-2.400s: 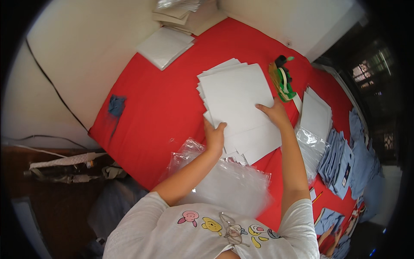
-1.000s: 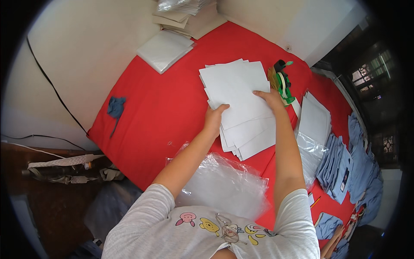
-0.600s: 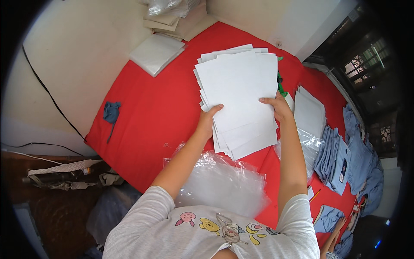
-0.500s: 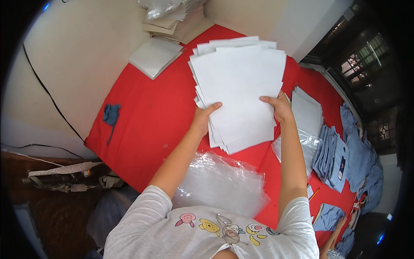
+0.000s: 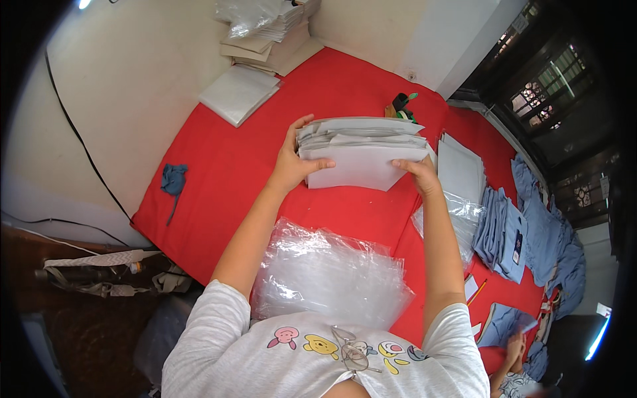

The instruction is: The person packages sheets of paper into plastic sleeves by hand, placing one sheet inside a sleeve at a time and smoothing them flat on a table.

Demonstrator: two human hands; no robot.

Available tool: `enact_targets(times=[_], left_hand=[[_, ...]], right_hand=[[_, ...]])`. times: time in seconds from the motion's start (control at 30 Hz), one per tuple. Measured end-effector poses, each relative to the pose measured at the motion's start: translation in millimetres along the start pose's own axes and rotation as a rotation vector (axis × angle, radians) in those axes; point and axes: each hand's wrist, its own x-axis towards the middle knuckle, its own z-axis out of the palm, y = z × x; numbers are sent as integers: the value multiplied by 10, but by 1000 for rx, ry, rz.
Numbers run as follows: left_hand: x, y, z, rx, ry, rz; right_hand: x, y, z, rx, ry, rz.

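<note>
White paper stack (image 5: 363,154) at frame centre: light, floppy, liable to slide. Left hand (image 5: 296,161) and right hand (image 5: 418,174) clasp opposite edges; support underneath advised.

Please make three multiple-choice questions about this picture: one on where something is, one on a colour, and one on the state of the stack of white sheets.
1. Where does the pile of clear plastic bags lie?
A. close in front of the person, between the forearms
B. at the far wall
C. on the folded blue garments

2. What colour is the cloth that covers the work surface?
A. green
B. red
C. white

3. How is the stack of white sheets held?
A. it lies flat and untouched
B. one hand pins it down
C. both hands grip it, lifted off the cloth

Answers:
1. A, the bags lie just beyond the person's chest.
2. B, red shows all around the stack.
3. C, the left hand clasps its left end and the right hand its right end, with the sheets seen almost edge-on.
</note>
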Motion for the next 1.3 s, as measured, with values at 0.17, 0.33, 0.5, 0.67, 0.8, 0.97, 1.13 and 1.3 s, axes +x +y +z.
enact_targets(times=[0.17,0.33,0.5,0.67,0.8,0.97,1.13,1.3], left_hand=[[-171,-323,50,-60,37,-31],[-112,-361,236,35,118,42],[-108,-230,203,-79,186,-93],[-206,-183,31,198,143,81],[-178,-27,143,-3,107,40],[-144,-85,139,-6,144,2],[-153,-139,123,4,116,-33],[-179,-217,180,-58,119,-4]], right_hand=[[-1,441,37,28,30,29],[115,703,265,226,187,-74],[58,613,290,269,212,-129],[-76,347,431,209,263,-244],[-12,412,441,241,300,-242],[23,500,400,138,503,-349],[-141,385,329,80,494,-325],[-195,173,158,103,359,-280]])
